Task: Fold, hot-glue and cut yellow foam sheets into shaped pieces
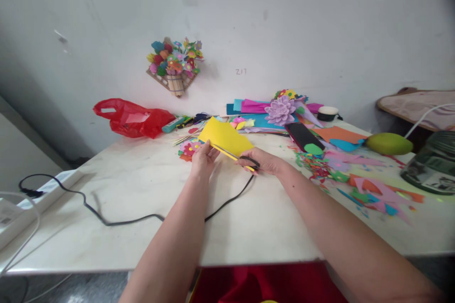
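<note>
A yellow sheet [224, 135], foam or paper, is held above the middle of the white table. My left hand [205, 155] pinches its near left edge. In my right hand [265, 161] is a pair of scissors [253, 163] with black handles, the fingers closed round them. The blades lie along the sheet's near edge, pointing left towards my left hand; a narrow yellow strip shows on the near side of them. Just behind my left hand lie colourful cut-out flowers [189, 148], partly covered by the sheet.
A red plastic bag [133, 118] and a glue bottle [173, 124] lie back left. Coloured sheets [256, 106], a purple flower [281, 110], a phone [304, 136] and scraps [380, 191] spread rightwards, with a glass jar [433, 163] beyond. A black cable [124, 222] crosses beneath my arms from a power strip [53, 194].
</note>
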Action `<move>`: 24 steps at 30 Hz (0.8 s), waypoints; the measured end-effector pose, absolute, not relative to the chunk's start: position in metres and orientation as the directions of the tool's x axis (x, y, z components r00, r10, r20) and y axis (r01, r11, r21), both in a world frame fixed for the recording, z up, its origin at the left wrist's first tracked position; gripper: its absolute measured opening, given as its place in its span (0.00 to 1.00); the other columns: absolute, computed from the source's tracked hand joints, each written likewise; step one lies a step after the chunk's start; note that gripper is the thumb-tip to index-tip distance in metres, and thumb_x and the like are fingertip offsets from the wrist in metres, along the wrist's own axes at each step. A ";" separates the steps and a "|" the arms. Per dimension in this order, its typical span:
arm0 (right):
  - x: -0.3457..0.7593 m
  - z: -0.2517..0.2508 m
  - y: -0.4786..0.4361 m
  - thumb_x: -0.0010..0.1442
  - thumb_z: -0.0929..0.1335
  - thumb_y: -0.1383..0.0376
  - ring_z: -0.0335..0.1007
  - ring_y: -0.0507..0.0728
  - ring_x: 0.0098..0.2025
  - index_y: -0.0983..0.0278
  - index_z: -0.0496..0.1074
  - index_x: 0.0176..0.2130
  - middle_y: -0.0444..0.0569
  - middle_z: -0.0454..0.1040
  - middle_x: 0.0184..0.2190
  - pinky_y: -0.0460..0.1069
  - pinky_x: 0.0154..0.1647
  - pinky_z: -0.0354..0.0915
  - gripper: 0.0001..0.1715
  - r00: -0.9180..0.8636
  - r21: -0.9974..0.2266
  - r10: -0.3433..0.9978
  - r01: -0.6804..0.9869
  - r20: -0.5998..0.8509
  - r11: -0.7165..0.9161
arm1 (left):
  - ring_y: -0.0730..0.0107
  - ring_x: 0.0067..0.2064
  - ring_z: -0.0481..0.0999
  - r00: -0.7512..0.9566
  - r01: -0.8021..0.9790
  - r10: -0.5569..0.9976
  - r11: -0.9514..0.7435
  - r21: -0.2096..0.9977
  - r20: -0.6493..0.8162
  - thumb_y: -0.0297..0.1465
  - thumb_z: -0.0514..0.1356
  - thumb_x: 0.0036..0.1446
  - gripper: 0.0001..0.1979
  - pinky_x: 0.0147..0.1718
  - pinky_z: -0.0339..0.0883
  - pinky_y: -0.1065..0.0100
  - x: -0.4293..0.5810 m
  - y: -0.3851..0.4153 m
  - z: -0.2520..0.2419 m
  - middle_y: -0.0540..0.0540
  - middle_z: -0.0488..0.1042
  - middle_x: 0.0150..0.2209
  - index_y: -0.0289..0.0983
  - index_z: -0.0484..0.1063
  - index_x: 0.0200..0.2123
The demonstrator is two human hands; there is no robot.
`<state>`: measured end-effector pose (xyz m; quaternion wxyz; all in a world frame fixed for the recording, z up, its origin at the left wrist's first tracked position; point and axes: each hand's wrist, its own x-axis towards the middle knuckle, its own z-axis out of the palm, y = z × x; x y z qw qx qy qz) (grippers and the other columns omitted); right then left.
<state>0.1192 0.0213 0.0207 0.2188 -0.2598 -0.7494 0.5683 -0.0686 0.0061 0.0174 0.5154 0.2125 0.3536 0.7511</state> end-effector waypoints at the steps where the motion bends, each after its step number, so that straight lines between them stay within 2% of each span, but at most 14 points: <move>1: 0.119 0.021 0.021 0.48 0.68 0.54 0.48 0.43 0.11 0.66 0.59 0.20 0.37 0.57 0.12 0.42 0.11 0.46 0.20 -0.767 -0.966 0.641 0.147 0.025 0.213 | 0.75 0.25 0.74 -0.378 -0.625 0.925 -0.219 0.750 -0.045 0.26 0.60 0.47 0.02 0.29 0.68 0.71 -0.069 0.006 0.017 0.49 0.74 0.24 0.35 0.68 0.27; 9: 0.119 0.024 0.019 0.48 0.68 0.55 0.49 0.43 0.11 0.68 0.63 0.23 0.37 0.58 0.12 0.42 0.11 0.46 0.18 -0.771 -0.967 0.637 0.149 0.017 0.206 | 0.75 0.24 0.74 -0.368 -0.626 0.929 -0.217 0.749 -0.039 0.27 0.60 0.46 0.03 0.28 0.69 0.71 -0.070 0.008 0.015 0.49 0.74 0.24 0.35 0.68 0.28; 16: 0.123 0.026 0.019 0.49 0.67 0.56 0.49 0.44 0.11 0.71 0.68 0.29 0.37 0.58 0.11 0.42 0.10 0.46 0.18 -0.770 -0.972 0.636 0.183 -0.048 0.148 | 0.75 0.25 0.74 -0.410 -0.635 0.908 -0.220 0.740 -0.082 0.26 0.59 0.48 0.03 0.26 0.68 0.73 -0.072 0.009 0.015 0.49 0.74 0.26 0.36 0.68 0.29; 24: 0.122 0.025 0.019 0.50 0.67 0.56 0.50 0.44 0.11 0.71 0.68 0.31 0.38 0.60 0.12 0.42 0.11 0.46 0.19 -0.772 -0.978 0.635 0.156 -0.035 0.137 | 0.76 0.24 0.73 -0.386 -0.638 0.920 -0.215 0.739 -0.066 0.26 0.60 0.47 0.04 0.26 0.69 0.73 -0.071 0.009 0.014 0.50 0.74 0.25 0.36 0.68 0.29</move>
